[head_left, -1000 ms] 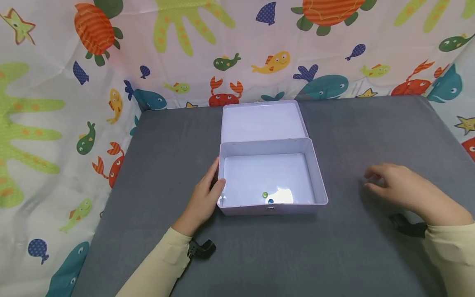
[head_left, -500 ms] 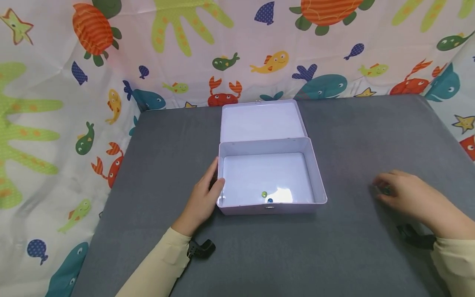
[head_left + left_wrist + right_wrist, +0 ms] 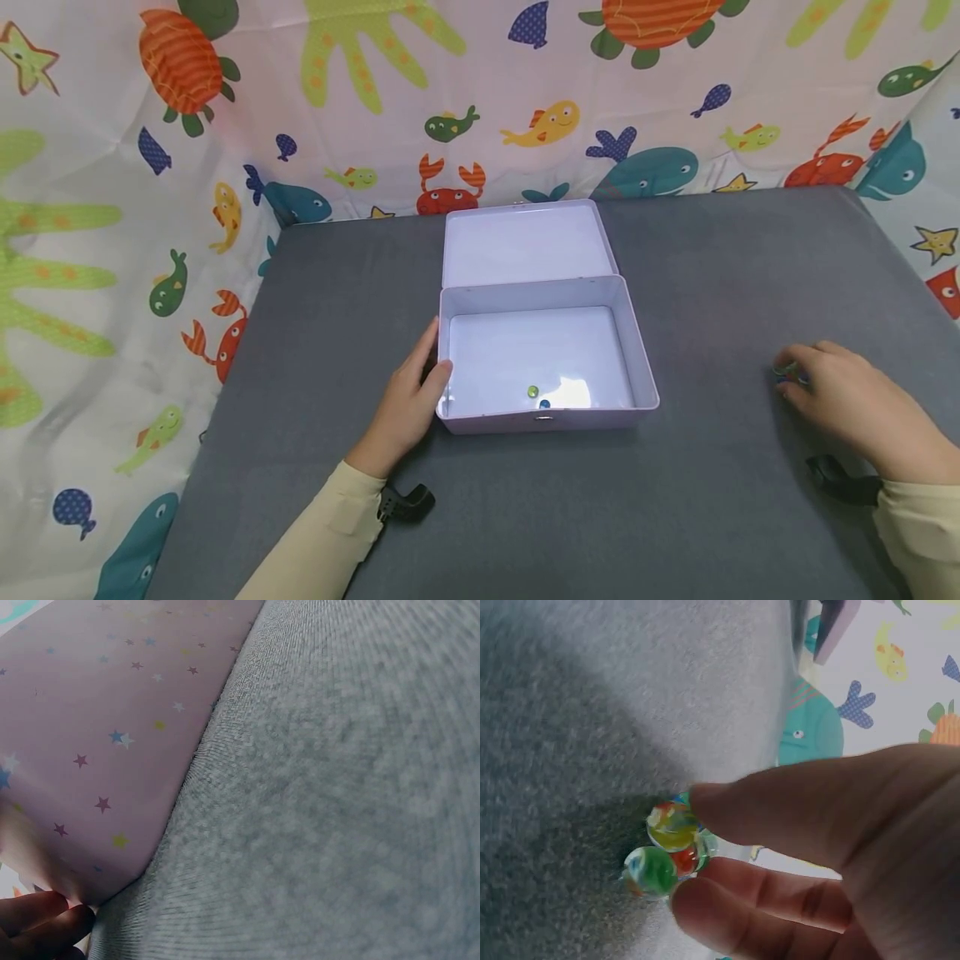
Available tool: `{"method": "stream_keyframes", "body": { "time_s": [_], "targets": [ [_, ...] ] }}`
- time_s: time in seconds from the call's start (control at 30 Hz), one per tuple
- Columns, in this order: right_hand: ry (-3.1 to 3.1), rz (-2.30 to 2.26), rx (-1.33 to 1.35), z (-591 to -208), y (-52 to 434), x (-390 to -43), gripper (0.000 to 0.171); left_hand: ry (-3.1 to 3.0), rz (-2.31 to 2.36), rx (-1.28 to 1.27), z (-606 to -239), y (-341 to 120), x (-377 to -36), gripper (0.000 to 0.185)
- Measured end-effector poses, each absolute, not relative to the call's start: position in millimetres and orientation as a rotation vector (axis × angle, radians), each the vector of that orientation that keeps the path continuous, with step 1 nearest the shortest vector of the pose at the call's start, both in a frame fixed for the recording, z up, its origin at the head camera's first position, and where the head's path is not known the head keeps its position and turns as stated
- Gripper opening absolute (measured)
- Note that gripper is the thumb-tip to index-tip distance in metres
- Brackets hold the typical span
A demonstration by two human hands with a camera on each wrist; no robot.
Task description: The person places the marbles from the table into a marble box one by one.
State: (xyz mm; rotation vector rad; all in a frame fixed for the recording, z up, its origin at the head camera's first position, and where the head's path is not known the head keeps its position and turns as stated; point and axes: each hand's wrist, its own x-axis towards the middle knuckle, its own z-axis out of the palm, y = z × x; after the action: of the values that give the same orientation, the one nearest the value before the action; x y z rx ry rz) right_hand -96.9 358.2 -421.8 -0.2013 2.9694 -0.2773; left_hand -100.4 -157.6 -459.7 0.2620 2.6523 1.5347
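Observation:
A lilac tin box (image 3: 549, 421) stands with its lid (image 3: 528, 246) folded back. Inside, near the front wall, lie a green marble (image 3: 532, 392) and a blue marble (image 3: 544, 404). My left hand (image 3: 401, 408) holds the box's left side, thumb at the rim and fingers along the outer wall. In the left wrist view, fingertips touch the star-patterned tin box (image 3: 97, 757) near its corner. At the right, the thumb and fingers of my right hand (image 3: 855, 400) pinch a cluster of several glass marbles (image 3: 673, 825) on the cloth. Some marbles are partly hidden behind the fingers.
Grey cloth (image 3: 525, 517) covers the table. Behind and at both sides hangs a curtain (image 3: 495, 75) printed with sea animals. A dark strap piece (image 3: 408, 504) sits at my left wrist, another strap piece (image 3: 843, 482) at my right.
My right hand has shifted right and a little towards me, and marbles now show between its thumb and fingers. The left hand and the box keep their places.

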Motion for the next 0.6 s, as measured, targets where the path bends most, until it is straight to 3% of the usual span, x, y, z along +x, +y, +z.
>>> {"method": "stream_keyframes", "body": {
  "time_s": [0.6],
  "targets": [
    [3.002, -0.382, -0.263, -430.1, 354.5, -108.0, 0.018, 2.642, 1.527, 0.239, -457.9, -156.3, -99.7, 0.065]
  ]
}}
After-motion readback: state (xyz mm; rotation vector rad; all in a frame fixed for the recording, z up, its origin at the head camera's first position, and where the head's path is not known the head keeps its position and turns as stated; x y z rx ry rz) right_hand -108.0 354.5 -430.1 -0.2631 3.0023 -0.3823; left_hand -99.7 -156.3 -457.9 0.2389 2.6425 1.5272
